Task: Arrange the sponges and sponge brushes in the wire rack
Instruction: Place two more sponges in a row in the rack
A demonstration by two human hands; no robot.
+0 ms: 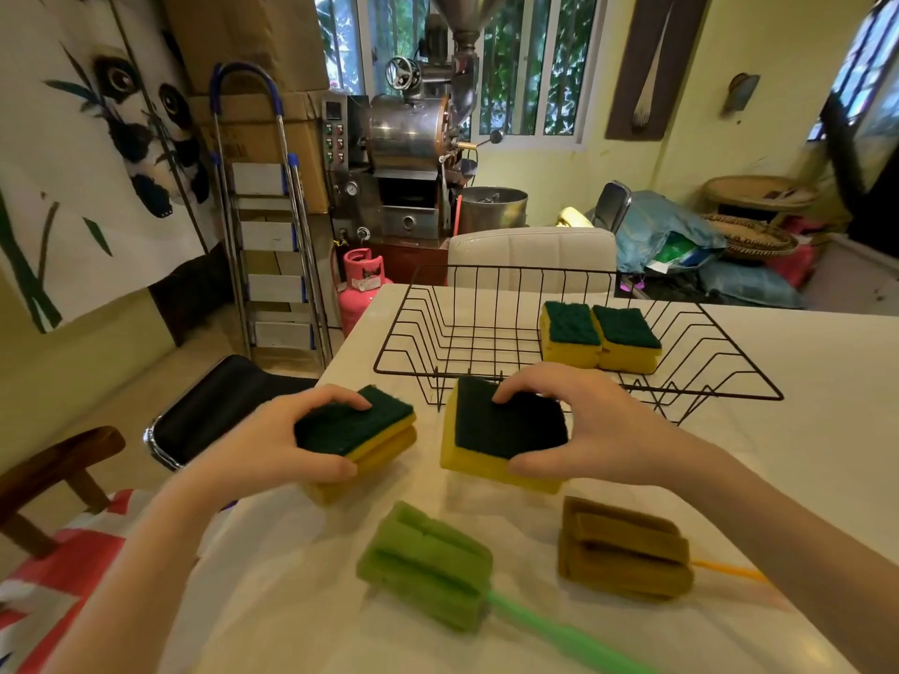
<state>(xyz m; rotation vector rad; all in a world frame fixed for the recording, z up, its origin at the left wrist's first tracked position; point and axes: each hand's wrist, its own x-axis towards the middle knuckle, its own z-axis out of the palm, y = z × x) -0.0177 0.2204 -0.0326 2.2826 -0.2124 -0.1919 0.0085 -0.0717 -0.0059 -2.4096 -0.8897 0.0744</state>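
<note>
A person's two hands each grip a scouring sponge just in front of the wire rack (579,352), midway through loading it. The left hand (292,445) pinches a yellow sponge with a dark green scouring face (355,425), which appears to sit on top of another sponge of the same kind (369,467); whether it is lifted clear of that one cannot be told. The right hand (588,425) clamps a second green-faced sponge (501,430) between thumb and fingers, tilted, at the rack's near rim.

Two matching sponges (601,340) already lie side by side and touching inside the rack, toward its right end; the rest of the rack is bare wire. The step in hand looks like carrying the next pair in. The next move probably calls for lifting both sponges over the near rim and setting them down beside the pair.

Nearer the person than the rack, a green sponge brush (428,566) and a brown sponge brush with an orange handle (625,552) wait on the white worktop (802,430).

Beyond the rack stand a white chair (530,255), a pink gas cylinder (360,284), a steel drum machine (408,133), a stepladder (267,226) and barred windows (525,60).
</note>
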